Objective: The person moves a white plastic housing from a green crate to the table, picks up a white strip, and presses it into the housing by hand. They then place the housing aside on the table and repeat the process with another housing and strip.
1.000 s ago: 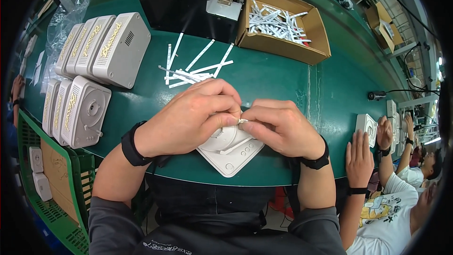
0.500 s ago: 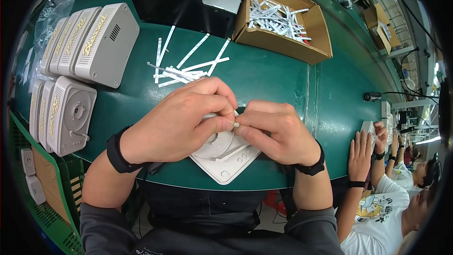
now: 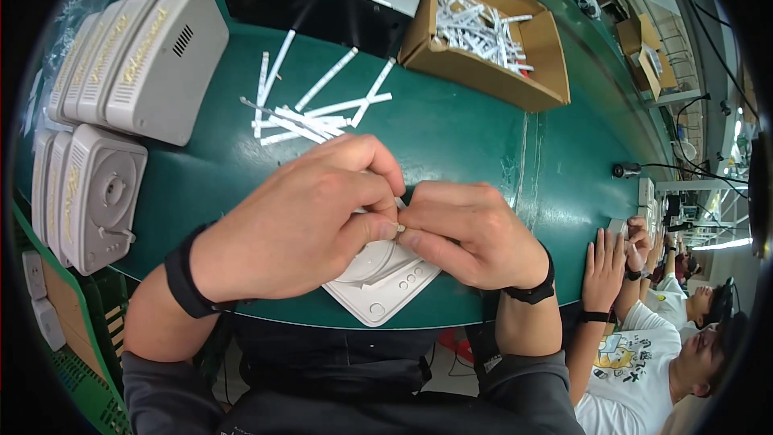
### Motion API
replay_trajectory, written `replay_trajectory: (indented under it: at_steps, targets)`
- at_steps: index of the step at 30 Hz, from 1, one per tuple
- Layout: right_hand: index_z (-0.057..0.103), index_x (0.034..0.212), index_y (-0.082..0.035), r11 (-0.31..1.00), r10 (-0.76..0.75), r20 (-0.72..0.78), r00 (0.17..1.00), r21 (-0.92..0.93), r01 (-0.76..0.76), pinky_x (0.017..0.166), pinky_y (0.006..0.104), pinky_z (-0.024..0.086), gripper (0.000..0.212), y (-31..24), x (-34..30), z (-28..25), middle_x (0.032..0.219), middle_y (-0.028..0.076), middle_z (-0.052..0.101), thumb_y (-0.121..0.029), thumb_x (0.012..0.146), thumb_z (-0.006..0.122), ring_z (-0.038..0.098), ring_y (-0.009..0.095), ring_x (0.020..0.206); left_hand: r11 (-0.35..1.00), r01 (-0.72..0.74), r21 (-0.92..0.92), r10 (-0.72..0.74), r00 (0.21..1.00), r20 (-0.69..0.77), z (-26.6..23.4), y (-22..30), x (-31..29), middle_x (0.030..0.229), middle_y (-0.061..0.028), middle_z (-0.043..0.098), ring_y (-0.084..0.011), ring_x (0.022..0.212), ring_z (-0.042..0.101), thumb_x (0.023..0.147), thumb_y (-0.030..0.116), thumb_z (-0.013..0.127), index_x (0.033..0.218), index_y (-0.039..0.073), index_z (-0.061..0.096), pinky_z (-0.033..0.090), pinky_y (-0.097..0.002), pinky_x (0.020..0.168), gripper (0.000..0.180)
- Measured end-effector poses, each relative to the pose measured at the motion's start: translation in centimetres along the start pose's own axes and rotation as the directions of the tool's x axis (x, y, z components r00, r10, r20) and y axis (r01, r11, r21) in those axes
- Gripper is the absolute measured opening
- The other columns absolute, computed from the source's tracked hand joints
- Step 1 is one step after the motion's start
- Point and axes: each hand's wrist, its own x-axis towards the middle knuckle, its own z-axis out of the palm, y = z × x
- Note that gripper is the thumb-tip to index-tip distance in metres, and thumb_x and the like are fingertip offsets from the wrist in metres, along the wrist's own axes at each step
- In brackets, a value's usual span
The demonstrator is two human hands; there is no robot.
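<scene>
A white plastic housing (image 3: 385, 296) with a round recess and a row of small round marks lies at the table's near edge, partly covered by my hands. Just above it, my left hand (image 3: 310, 217) is closed, thumb and forefinger pinching a small whitish piece (image 3: 400, 228). Fingertips of my right hand (image 3: 475, 234) meet it there, also pinched together on that piece. Only its tip shows, so its kind is not clear. Beyond my left hand, several narrow white strips (image 3: 326, 80) lie loosely crossed on the green table (image 3: 451, 137).
At the left stand several white housings (image 3: 173, 72) in two rows, one with its round recess (image 3: 109, 193) showing. An open cardboard box (image 3: 483, 72) of white strips is at the back. A green crate (image 3: 105, 314) sits below left. At right, a co-worker's hands (image 3: 608, 266) rest near the table edge.
The view has shifted slightly, so the housings at left appear lower and further left. Both my hands keep their pinch over the housing, with little change in the fingers.
</scene>
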Motion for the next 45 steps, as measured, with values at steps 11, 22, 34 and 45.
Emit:
replay_trajectory:
  at_steps: [11,22,34,45]
  targets:
    - [0.057,0.145,-0.002,0.849,0.094,-0.326,0.941,-0.468,-0.247,0.095,0.0434,0.055,0.08,-6.1,-2.8,3.5,0.139,0.02,0.062,-0.031,0.08,0.093,0.066,0.037,0.117,0.985,0.057,-0.164,-0.138,0.83,-0.541,-2.6,-1.4,0.9,0.108,-0.0111,0.075,-0.0269,0.096,0.072,0.094,0.018,0.082,0.105,0.0,0.076,0.056,-0.0373,0.088,0.021]
    - [0.054,0.146,-0.001,0.686,0.178,-0.559,0.81,-0.519,-0.509,0.108,0.0502,0.051,0.096,-5.0,-9.0,3.8,0.143,0.022,0.059,-0.032,0.064,0.094,0.061,0.044,0.129,0.969,0.093,0.227,0.026,0.881,-0.473,-2.0,-2.8,0.7,0.107,-0.0116,0.076,-0.0271,0.094,0.073,0.093,0.015,0.083,0.11,0.001,0.075,0.057,-0.0364,0.084,0.024]
    - [0.071,0.124,-0.004,0.786,0.065,-0.503,0.862,-0.506,-0.355,0.083,0.047,0.06,0.04,-2.3,-0.8,0.9,0.116,0.015,0.075,-0.028,0.094,0.083,0.075,0.036,0.098,0.944,0.113,0.311,0.048,0.883,-0.466,-1.6,-2.5,0.5,0.103,-0.0126,0.074,-0.035,0.092,0.072,0.089,0.013,0.085,0.105,0.003,0.074,0.058,-0.0417,0.084,0.021]
    - [0.076,0.085,-0.002,0.602,0.204,-0.538,0.818,-0.59,-0.538,0.073,0.0538,0.061,0.031,4.2,11.0,3.5,0.085,0.023,0.077,-0.032,0.092,0.079,0.076,0.044,0.081,0.663,0.5,0.557,0.206,0.594,-0.778,-6.6,-1.0,-3.2,0.133,-0.0117,0.065,-0.0362,0.124,0.062,0.075,0.009,0.092,0.121,0.007,0.071,0.048,-0.047,0.105,0.051]
